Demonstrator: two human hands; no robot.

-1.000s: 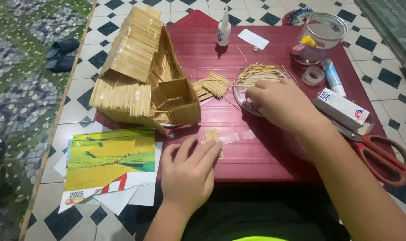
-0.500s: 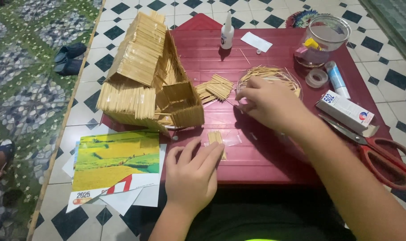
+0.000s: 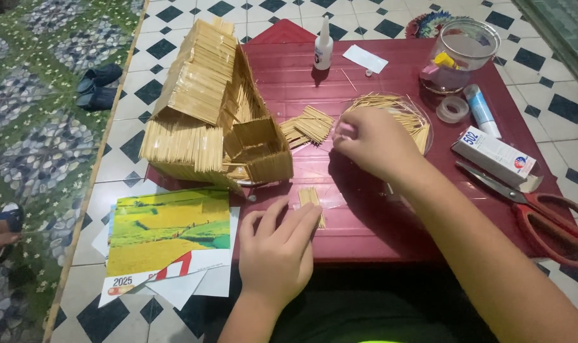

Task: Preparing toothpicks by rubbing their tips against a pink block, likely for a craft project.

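My left hand (image 3: 278, 249) lies flat on the red table (image 3: 365, 216), its fingertips pressing a small panel of toothpicks (image 3: 310, 199) laid side by side. My right hand (image 3: 375, 141) hovers at the near edge of a clear dish of loose toothpicks (image 3: 397, 111), fingers pinched together; whether a toothpick is between them I cannot tell. A model house made of toothpicks (image 3: 213, 111) stands on the table's left side. Two finished toothpick panels (image 3: 308, 126) lie between the house and the dish.
A glue bottle (image 3: 324, 44), a clear jar (image 3: 460, 54), a tape roll (image 3: 452, 109), a white tube (image 3: 481, 109), a small box (image 3: 495, 155) and red scissors (image 3: 543, 213) lie on the table. A calendar sheet (image 3: 165, 238) rests on the tiled floor at left. Sandals (image 3: 97, 86) lie further left.
My right hand has drawn back left from over the dish toward the table's middle. My left hand stays on the small panel.
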